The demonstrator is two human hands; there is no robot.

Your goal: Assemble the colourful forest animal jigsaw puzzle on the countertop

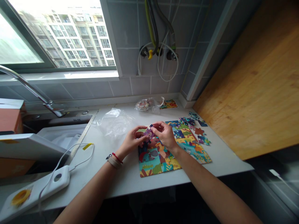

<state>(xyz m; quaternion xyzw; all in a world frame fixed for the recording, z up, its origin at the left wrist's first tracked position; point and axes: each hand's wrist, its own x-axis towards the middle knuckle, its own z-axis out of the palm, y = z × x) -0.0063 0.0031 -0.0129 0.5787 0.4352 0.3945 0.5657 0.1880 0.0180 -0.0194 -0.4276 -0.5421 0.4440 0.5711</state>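
Note:
Between my two hands is a purple jigsaw piece [149,133], pinched from both sides above the upper left part of a colourful jigsaw puzzle [149,160]. My left hand [133,138] closes on the piece's left side, thumb on top. The fingers of my right hand [165,134] grip its upper right side. The puzzle lies flat on the white counter, many of its pieces joined; my hands hide part of its upper left area. Loose jigsaw pieces [202,138] lie along its right side, and more dark blue pieces [187,121] are heaped at its upper right corner.
A clear plastic bag [115,123] lies left of the puzzle. Farther back are a filled plastic packet [146,105] and a picture card [169,104]. A white power strip [37,191] with a cable sits at left, near the sink and faucet [30,88]. A wooden panel [252,87] bounds the right.

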